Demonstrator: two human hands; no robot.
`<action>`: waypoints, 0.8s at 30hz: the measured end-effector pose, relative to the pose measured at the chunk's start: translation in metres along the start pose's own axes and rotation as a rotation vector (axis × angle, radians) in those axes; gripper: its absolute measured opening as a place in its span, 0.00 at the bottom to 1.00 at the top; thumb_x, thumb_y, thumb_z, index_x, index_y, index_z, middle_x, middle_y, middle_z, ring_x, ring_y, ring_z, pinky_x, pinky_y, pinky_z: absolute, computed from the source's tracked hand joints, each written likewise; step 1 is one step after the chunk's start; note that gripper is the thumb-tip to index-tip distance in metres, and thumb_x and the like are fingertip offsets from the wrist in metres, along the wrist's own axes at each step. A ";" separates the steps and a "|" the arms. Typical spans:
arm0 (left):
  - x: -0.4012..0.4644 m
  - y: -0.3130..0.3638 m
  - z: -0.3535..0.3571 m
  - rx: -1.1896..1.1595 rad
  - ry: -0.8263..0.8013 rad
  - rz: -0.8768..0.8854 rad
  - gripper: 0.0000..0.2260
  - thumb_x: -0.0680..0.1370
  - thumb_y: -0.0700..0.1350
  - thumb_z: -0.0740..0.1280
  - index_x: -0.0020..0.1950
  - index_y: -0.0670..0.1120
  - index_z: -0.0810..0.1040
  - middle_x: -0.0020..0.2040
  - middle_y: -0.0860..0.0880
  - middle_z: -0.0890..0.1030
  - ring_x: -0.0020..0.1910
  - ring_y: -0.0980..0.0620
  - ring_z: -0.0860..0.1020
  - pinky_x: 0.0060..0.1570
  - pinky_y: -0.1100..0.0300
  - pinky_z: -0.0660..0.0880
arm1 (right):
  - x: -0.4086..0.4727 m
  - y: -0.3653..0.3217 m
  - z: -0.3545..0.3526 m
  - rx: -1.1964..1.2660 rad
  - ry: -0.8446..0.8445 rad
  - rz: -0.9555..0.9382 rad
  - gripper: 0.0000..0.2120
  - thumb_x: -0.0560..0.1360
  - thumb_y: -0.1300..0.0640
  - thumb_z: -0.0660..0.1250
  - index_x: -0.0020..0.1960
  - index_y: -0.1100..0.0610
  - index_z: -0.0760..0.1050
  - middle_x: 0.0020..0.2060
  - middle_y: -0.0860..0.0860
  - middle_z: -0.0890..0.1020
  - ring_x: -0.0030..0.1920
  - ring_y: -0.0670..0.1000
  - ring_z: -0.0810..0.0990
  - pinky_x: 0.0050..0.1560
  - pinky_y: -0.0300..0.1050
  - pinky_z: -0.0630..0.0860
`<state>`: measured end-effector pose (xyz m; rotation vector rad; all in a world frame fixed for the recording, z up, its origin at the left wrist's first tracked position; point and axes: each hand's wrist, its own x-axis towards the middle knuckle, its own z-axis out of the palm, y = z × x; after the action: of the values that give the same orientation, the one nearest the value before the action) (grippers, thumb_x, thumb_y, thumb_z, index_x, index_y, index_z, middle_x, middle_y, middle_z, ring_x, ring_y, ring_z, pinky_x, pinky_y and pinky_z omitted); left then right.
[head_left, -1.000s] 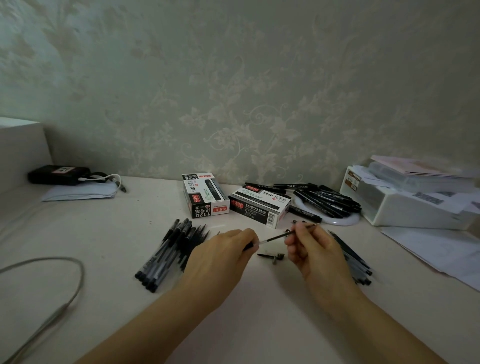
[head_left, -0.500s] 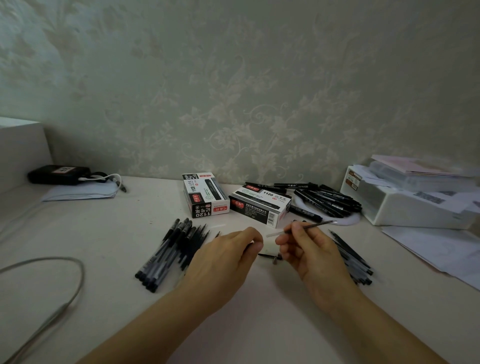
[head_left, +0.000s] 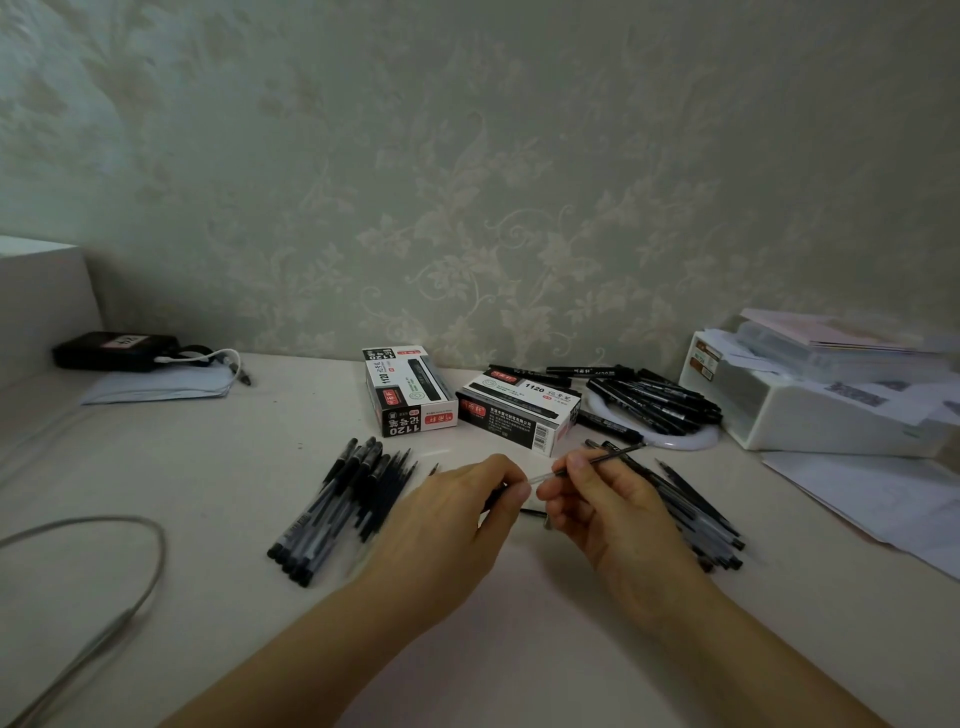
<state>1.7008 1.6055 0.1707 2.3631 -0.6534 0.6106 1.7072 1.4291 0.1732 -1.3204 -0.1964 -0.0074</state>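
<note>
My left hand is curled round a dark pen barrel, most of which is hidden under the fingers. My right hand pinches a thin pen refill between thumb and fingertips. The refill slants up to the right, and its clear end sits just at my left fingertips. Both hands hover low over the white tabletop. A small black pen part lies on the table between them.
Pen piles lie left and right of my hands. Behind stand two pen boxes and a white plate of markers. A white box, papers, a grey cable and a black device flank the table.
My right hand drew the refill out to the right, away from the barrel, then brought its clear end back to my left fingertips. The left hand has barely moved.
</note>
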 end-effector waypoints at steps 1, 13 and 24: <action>0.000 0.000 0.001 0.006 -0.006 0.002 0.10 0.80 0.59 0.53 0.49 0.58 0.71 0.34 0.63 0.73 0.38 0.61 0.74 0.35 0.62 0.72 | 0.000 0.000 0.001 -0.008 -0.013 0.003 0.11 0.73 0.52 0.65 0.48 0.59 0.79 0.37 0.55 0.84 0.36 0.49 0.80 0.41 0.42 0.79; -0.002 -0.001 0.002 0.021 -0.010 -0.005 0.07 0.79 0.58 0.53 0.48 0.59 0.67 0.34 0.63 0.73 0.39 0.66 0.73 0.33 0.66 0.69 | 0.003 0.001 -0.003 -0.127 0.156 -0.079 0.10 0.78 0.45 0.62 0.48 0.50 0.78 0.34 0.51 0.80 0.30 0.46 0.75 0.34 0.39 0.74; -0.002 -0.003 0.004 0.052 -0.016 -0.002 0.05 0.80 0.56 0.56 0.50 0.59 0.69 0.33 0.66 0.70 0.40 0.70 0.72 0.31 0.71 0.64 | -0.003 0.003 0.004 -0.496 -0.046 -0.102 0.15 0.75 0.41 0.61 0.49 0.44 0.84 0.37 0.46 0.83 0.32 0.43 0.77 0.33 0.32 0.73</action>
<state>1.7022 1.6061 0.1657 2.4184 -0.6500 0.6150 1.7043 1.4337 0.1713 -1.8042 -0.3142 -0.1186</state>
